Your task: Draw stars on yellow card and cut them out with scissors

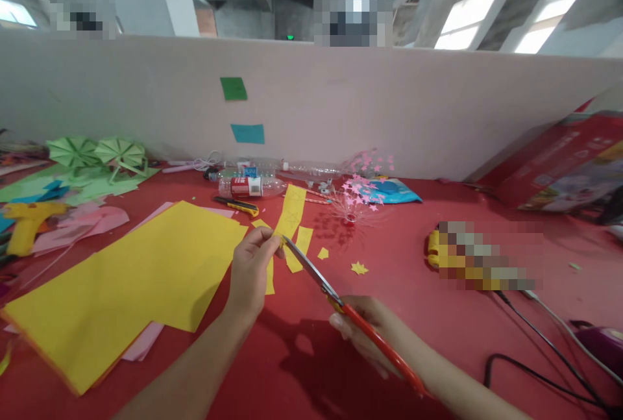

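My left hand pinches a strip of yellow paper with faint drawn star outlines, held above the red table. Red-handled scissors are in my right hand, their blades pointing up and left. The blade tips meet the paper at my left fingertips; whether they are cutting it I cannot tell. Below lie yellow scraps, a small yellow piece and a cut yellow star.
Yellow sheets cover the left side, near a yellow glue gun. Behind my hands lie a utility knife, plastic bottles and pink star sprays. A yellow power strip with cables lies right.
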The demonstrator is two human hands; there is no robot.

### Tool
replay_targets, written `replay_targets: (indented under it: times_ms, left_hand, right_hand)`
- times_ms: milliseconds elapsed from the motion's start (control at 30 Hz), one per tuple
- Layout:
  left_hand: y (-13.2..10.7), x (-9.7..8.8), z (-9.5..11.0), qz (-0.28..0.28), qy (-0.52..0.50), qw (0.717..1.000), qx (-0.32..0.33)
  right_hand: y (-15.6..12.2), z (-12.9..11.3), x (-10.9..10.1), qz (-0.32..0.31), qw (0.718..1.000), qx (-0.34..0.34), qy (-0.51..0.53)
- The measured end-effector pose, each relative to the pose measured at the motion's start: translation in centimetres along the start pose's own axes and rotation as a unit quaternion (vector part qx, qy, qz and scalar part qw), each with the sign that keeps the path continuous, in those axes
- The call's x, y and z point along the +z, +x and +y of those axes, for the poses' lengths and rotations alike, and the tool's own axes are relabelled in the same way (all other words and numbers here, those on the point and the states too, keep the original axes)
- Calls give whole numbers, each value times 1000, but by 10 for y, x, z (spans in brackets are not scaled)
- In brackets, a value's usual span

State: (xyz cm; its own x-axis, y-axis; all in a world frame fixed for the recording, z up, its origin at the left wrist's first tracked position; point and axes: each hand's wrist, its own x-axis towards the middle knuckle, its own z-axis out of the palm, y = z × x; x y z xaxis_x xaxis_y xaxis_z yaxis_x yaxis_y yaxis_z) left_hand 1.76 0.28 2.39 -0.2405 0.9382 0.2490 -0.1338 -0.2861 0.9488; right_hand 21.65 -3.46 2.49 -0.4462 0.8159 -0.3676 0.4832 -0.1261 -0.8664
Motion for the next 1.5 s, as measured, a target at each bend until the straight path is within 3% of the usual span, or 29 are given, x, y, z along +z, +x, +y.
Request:
replay_targets:
  times_ms: [533,967,1367,1500]
  left_hand:
    - [0,0,0,5,-6,1000,-2]
    - [-7,5,9,-23,50,998,40]
    - [-7,5,8,-33,47,998,39]
    - [-11,7,9,-30,50,998,28]
  right_hand:
    - [2,3,-2,-15,999,-15,25]
    - [-4,3,-3,-46,997,-59,19]
    - [-4,-2,0,-40,998,-28,34]
    - [-4,1,4,-17,998,-49,26]
